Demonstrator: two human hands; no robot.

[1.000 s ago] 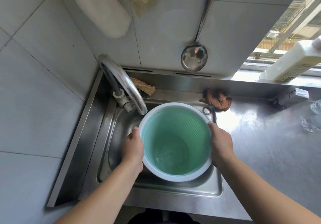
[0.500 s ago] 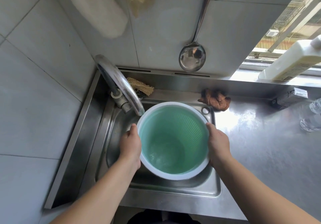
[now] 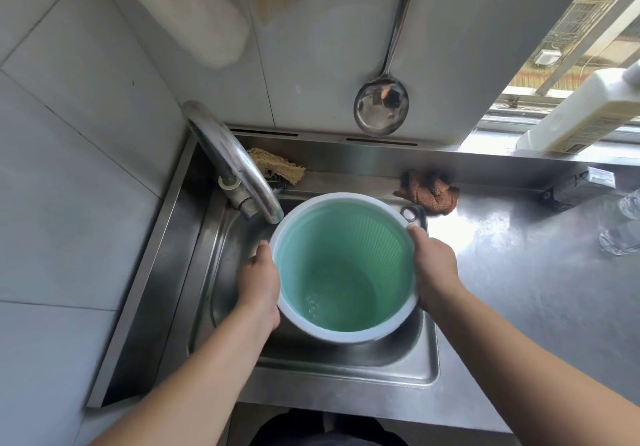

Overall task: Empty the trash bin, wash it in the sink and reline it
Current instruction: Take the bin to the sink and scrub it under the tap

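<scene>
Green plastic trash bin (image 3: 346,265) with a white rim sits mid-frame over the steel sink (image 3: 346,369). Left hand (image 3: 259,289) and right hand (image 3: 433,269) clasp opposite sides. Probably light, stiff and wet-slippery; some water seems pooled inside, so grip below the rim.

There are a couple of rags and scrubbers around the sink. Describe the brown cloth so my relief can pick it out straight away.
Start at the steel sink and go to its far right corner, just beyond the green trash bin. The brown cloth lies crumpled on the counter against the back ledge there. Unlike the pale, straw-coloured fibre scrubber behind the tap, it is rust-brown and terry-like.
</scene>
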